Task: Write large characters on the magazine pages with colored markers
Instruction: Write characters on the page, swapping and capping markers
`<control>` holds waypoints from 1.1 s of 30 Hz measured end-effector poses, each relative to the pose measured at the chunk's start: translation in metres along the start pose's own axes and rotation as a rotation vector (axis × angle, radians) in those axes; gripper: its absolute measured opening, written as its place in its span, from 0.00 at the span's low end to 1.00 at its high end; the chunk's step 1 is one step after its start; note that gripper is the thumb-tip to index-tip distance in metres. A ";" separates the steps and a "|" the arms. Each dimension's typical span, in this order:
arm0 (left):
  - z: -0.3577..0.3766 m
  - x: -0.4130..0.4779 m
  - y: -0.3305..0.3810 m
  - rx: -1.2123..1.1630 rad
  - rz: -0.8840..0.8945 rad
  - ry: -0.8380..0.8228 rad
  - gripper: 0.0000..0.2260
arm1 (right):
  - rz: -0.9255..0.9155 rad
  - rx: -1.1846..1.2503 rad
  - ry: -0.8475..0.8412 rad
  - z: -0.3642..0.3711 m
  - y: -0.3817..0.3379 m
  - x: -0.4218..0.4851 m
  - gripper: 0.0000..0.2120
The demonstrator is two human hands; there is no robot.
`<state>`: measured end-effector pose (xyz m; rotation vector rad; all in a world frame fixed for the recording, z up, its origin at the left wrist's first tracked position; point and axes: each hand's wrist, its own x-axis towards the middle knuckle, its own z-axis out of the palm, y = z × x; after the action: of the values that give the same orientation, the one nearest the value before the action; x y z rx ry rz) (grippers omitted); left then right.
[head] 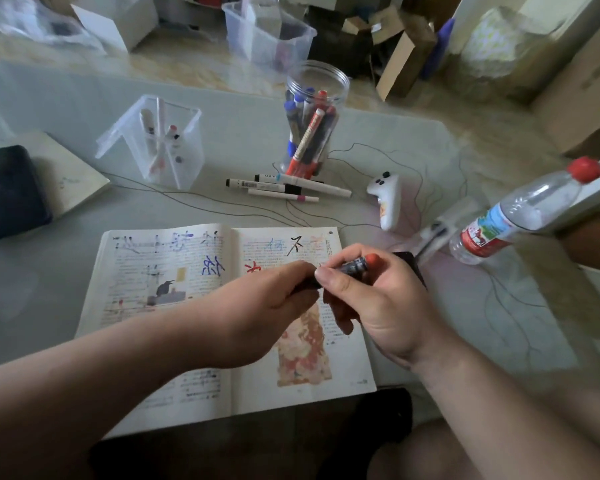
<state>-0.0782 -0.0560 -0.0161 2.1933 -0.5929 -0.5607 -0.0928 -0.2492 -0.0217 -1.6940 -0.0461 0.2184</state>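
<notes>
Red-ended marker point(356, 266) sits in the grip of left hand point(267, 301) and right hand point(381, 299), over the magazine point(136, 292).

- One open magazine point(136, 289)
- One left hand point(260, 306), one right hand point(374, 299)
- One held marker point(355, 265)
- Three loose markers point(257, 184)
- One jar point(317, 98) of markers
- One clear holder point(184, 140)
- One water bottle point(520, 216)
- One white controller point(387, 202)
</notes>
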 end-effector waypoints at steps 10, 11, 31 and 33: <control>0.017 0.014 -0.004 -0.120 0.055 0.013 0.16 | 0.019 0.120 -0.022 -0.001 0.018 -0.002 0.07; 0.019 0.015 -0.004 -0.149 0.071 0.008 0.15 | 0.021 0.123 -0.031 -0.002 0.020 -0.002 0.08; 0.024 0.022 -0.030 0.190 -0.306 -0.065 0.29 | 0.003 0.094 0.310 -0.047 0.038 0.018 0.06; 0.022 0.022 -0.032 0.242 -0.320 -0.095 0.32 | 0.029 0.033 0.273 -0.048 0.046 0.019 0.07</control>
<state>-0.0656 -0.0622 -0.0589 2.5238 -0.3744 -0.7991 -0.0702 -0.2992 -0.0632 -1.6786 0.1845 0.0082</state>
